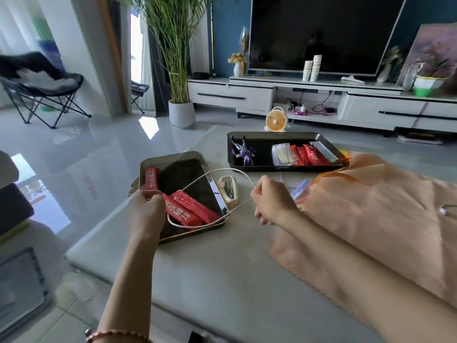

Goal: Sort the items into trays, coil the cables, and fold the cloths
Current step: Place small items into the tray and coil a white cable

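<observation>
My left hand (pixel 146 211) grips one end of a white cable (pixel 222 170) over the near tray (pixel 173 157), which holds several red packets (pixel 190 209). My right hand (pixel 272 199) pinches the same cable further along. The cable runs in a loop between both hands, arching above the tray and sagging across its right rim. A peach cloth (pixel 371 214) lies unfolded at the right, under my right forearm. The far tray (pixel 259 137) holds a purple toy figure (pixel 243 152), a bag of cotton swabs (pixel 282 154) and more red packets (pixel 309 154).
A small white clipper-like tool (pixel 228 189) lies between the near tray and my right hand. Colourful wrapped items (pixel 300 191) peek from under the cloth. A second white cable end (pixel 445 210) rests on the cloth at the far right. A small orange fan (pixel 275 120) stands on the floor beyond the table.
</observation>
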`<control>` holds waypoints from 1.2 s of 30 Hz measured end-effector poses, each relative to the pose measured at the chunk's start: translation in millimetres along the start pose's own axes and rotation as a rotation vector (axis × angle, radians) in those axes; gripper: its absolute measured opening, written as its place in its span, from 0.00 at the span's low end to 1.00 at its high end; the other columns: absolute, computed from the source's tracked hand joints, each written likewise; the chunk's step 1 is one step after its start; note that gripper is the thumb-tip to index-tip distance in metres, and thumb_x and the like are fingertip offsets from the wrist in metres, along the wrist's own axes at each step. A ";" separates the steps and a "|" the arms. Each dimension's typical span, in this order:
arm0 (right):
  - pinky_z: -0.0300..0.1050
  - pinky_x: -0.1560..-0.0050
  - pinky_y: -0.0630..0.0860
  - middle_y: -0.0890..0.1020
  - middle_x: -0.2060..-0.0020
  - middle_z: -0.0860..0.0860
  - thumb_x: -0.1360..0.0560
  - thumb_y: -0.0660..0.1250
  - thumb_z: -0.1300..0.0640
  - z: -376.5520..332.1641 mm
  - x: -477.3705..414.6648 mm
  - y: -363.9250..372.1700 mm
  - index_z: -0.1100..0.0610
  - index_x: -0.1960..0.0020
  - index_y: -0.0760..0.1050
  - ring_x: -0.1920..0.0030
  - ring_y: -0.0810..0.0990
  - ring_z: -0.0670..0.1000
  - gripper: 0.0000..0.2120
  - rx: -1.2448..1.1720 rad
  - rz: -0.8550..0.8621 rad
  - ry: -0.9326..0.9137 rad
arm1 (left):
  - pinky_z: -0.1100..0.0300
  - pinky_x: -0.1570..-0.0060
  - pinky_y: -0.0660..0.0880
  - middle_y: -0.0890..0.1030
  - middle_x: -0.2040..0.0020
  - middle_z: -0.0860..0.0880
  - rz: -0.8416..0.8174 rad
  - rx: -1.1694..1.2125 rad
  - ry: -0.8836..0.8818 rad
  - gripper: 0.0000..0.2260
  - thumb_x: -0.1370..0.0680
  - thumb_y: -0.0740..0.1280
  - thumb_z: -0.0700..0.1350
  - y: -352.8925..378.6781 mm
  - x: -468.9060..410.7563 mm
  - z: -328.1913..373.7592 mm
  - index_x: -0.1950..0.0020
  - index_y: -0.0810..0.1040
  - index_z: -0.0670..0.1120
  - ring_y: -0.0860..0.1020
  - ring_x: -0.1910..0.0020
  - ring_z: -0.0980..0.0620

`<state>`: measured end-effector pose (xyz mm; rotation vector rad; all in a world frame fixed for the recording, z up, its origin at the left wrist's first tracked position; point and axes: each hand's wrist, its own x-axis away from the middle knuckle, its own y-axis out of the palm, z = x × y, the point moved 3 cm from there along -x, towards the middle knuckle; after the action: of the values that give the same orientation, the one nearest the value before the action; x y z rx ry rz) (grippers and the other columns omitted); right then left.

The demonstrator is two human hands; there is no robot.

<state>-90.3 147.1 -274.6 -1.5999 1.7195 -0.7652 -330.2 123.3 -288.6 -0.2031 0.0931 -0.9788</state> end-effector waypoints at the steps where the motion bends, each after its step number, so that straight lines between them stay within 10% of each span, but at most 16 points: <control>1: 0.38 0.77 0.69 0.82 0.68 0.55 0.22 0.55 0.60 -2.8 0.4 -3.1 0.57 0.56 0.67 0.74 0.78 0.54 0.05 -0.071 0.011 -0.018 | 0.56 0.62 0.71 0.75 0.68 0.43 -0.021 -0.072 -0.014 0.11 0.25 0.58 0.34 -0.4 -1.9 -4.6 0.66 0.74 0.43 0.73 0.68 0.46; 9: 0.39 0.78 0.71 0.83 0.62 0.52 0.23 0.64 0.54 -29.4 5.9 -27.6 0.58 0.59 0.71 0.76 0.77 0.48 0.09 -0.498 0.140 -0.083 | 0.52 0.42 0.69 0.73 0.37 0.40 -0.115 -0.803 -0.048 0.20 0.24 0.62 0.45 21.4 6.0 -11.8 0.35 0.65 0.38 0.72 0.38 0.40; 14: 0.36 0.81 0.69 0.82 0.62 0.57 0.25 0.66 0.62 -18.3 9.3 -34.4 0.54 0.63 0.68 0.76 0.77 0.50 0.11 -0.426 0.234 -0.090 | 0.55 0.53 0.69 0.76 0.41 0.42 -0.117 -0.893 -0.037 0.16 0.25 0.62 0.43 15.6 -2.5 -13.4 0.37 0.72 0.43 0.75 0.41 0.42; 22: 0.37 0.77 0.71 0.80 0.63 0.57 0.26 0.62 0.68 8.4 9.3 -40.5 0.53 0.63 0.65 0.74 0.76 0.49 0.13 -0.582 0.374 0.110 | 0.51 0.56 0.67 0.77 0.47 0.37 0.160 -0.402 -0.054 0.10 0.20 0.53 0.39 3.8 3.4 -5.0 0.43 0.70 0.37 0.75 0.53 0.39; 29: 0.32 0.79 0.71 0.79 0.69 0.53 0.25 0.64 0.67 18.2 17.3 -34.8 0.56 0.60 0.67 0.81 0.74 0.41 0.10 -0.870 0.404 0.267 | 0.58 0.64 0.65 0.73 0.66 0.49 0.425 0.074 0.364 0.07 0.18 0.52 0.40 2.9 12.1 21.7 0.48 0.68 0.40 0.71 0.66 0.47; 36: 0.40 0.63 0.80 0.79 0.65 0.57 0.24 0.58 0.72 27.6 22.1 -63.4 0.54 0.59 0.64 0.70 0.79 0.49 0.14 -1.197 0.594 0.271 | 0.72 0.74 0.66 0.73 0.69 0.49 0.033 0.321 0.202 0.08 0.20 0.54 0.37 36.9 56.4 51.1 0.56 0.70 0.41 0.72 0.74 0.61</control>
<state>-30.4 120.5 -243.2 -1.4617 2.9278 0.4999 -260.1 103.0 -245.8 0.1923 0.1223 -0.9652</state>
